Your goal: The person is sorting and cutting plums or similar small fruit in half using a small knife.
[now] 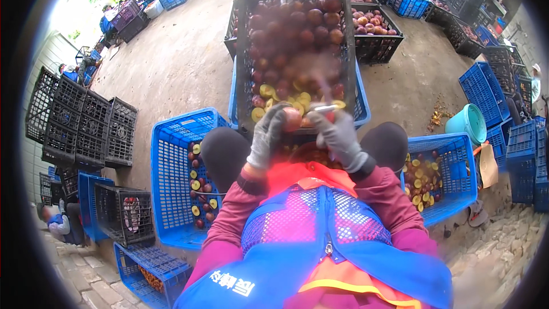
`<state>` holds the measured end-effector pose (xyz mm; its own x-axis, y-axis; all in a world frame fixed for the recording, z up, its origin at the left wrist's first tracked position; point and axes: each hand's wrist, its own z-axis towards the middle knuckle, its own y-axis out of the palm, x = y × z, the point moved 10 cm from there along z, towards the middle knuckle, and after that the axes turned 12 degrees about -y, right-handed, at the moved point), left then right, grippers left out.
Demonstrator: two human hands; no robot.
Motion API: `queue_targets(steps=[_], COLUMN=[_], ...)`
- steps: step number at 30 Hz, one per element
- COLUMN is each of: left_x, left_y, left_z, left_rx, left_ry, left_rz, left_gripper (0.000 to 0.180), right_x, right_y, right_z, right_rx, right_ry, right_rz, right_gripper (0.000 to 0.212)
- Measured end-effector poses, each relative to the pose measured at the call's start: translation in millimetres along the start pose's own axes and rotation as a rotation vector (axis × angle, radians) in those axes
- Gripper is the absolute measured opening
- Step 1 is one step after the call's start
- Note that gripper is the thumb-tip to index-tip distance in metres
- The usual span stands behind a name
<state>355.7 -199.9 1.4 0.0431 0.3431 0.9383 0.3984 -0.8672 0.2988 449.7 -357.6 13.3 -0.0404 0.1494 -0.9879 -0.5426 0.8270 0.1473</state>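
Note:
My left hand (267, 136), in a grey-white glove, is closed round a red plum (292, 119) at the near end of a tilted black crate (244, 51). Close beside it, my gloved right hand (342, 138) grips a small pale knife-like tool (324, 108); its exact shape is blurred. Red skin of fruit shows next to the tool, and I cannot tell whether that hand holds it too. Whole dark plums (306, 35) fill most of the crate. Yellow-fleshed plum halves (298, 106) lie at its near end, just beyond my fingers.
Blue crates with halved plums stand by my left knee (166, 180) and right knee (452, 186). Behind the tilted crate is another black crate of plums (374, 26). A teal bucket (468, 123) stands at right, stacked black crates (80, 120) at left. Other people sit farther off.

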Motion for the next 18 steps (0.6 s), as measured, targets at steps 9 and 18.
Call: queue_targets(steps=[9,18], left_x=[-69.9,-93.3], left_y=[3.2,20.9], left_z=[7.7,-11.5], left_rx=[0.075,-0.351], left_ry=[-0.018,-0.430], left_rz=[0.040,0.005], left_gripper=[0.051,0.028], right_x=[50.4,-21.7], right_y=[15.1,41.9], right_z=[-2.5,-26.7], right_rx=[0.071,-0.021], right_ry=[-0.294,-0.814], right_rz=[-0.285,-0.742], right_gripper=[0.051,0.038])
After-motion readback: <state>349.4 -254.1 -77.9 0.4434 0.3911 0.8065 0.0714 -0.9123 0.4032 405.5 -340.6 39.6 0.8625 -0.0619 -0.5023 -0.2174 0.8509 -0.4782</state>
